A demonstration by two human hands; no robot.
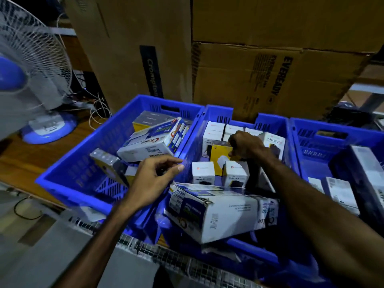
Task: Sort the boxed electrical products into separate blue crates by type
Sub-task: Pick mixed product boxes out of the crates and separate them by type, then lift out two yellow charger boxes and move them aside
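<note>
Three blue crates stand side by side. The left crate [68, 175] holds a long white Choice box [153, 140] and flat yellow-edged packs. The middle crate [220, 113] holds several small white Halley boxes [203, 171] and a yellow box [219, 154]. A long white Choice box [220, 210] lies tilted across its near rim. My right hand [247, 145] reaches into the middle crate, fingers closed on the yellow box's top edge. My left hand [154, 179] hovers over the wall between the left and middle crates, fingers loosely curled, holding nothing.
The right crate [324, 129] holds dark and white boxes. Large cardboard cartons [270, 80] stand right behind the crates. A blue and white table fan [31, 80] with loose cables sits on the wooden table at the left. A wire-mesh edge runs along the front.
</note>
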